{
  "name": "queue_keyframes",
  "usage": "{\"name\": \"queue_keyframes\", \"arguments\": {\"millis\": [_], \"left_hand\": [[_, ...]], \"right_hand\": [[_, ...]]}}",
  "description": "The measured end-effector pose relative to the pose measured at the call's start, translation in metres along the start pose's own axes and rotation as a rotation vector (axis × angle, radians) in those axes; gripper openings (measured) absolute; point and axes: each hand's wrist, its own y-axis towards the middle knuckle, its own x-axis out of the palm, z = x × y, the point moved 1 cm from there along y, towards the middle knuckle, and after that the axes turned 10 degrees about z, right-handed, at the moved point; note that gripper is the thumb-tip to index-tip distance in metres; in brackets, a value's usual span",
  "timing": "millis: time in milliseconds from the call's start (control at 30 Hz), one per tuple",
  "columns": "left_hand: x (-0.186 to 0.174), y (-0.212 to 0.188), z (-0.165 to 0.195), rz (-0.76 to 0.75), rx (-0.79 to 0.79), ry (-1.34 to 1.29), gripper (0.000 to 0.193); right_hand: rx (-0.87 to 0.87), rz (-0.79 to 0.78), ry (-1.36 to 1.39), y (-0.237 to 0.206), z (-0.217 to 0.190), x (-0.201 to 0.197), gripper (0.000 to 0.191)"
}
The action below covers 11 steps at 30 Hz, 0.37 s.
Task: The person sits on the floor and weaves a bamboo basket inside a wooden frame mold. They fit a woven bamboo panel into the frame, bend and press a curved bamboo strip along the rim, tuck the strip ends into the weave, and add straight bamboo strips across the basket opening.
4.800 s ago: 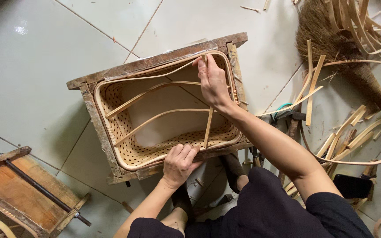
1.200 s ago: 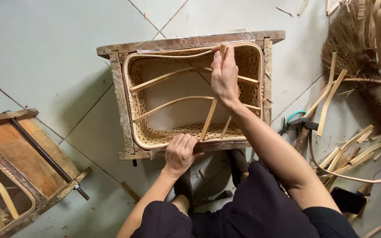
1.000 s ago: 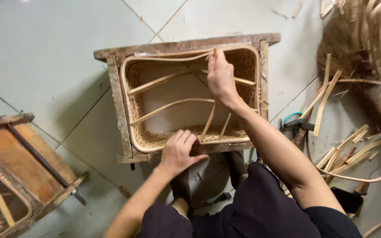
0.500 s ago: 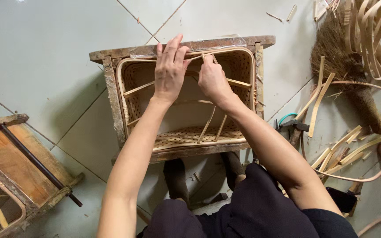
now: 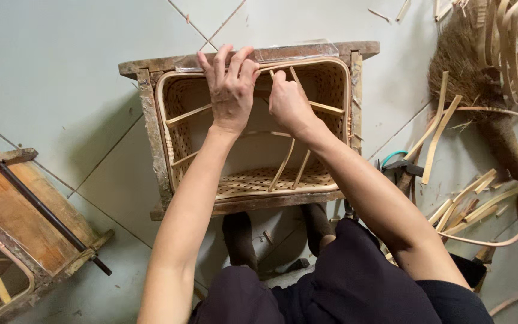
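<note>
A woven basket [image 5: 253,180] sits inside a rough wooden frame [image 5: 148,120] on a pale tiled floor [image 5: 61,72], just in front of the person's knees. The left hand [image 5: 230,90] lies spread over the far rim of the basket, fingers stretched flat onto the frame's top board, gripping nothing. Just beside it the right hand [image 5: 288,103] is curled closed, pinching a thin cane strip [image 5: 295,78] at that same far edge. Loose ribs cross the open middle of the basket, which has free room below both wrists. Left of the frame the floor tiles lie bare as far as a second wooden frame [image 5: 25,222] at the lower left. To the right, split cane strips [image 5: 481,198] and a brush broom [image 5: 481,84] crowd the floor close to the frame's side.
</note>
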Motion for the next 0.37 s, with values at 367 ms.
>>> {"name": "queue_keyframes", "arguments": {"millis": [367], "left_hand": [[0.001, 0.003, -0.025, -0.173, 0.047, -0.132, 0.013]], "right_hand": [[-0.078, -0.108, -0.181, -0.008, -0.026, -0.033, 0.027]]}}
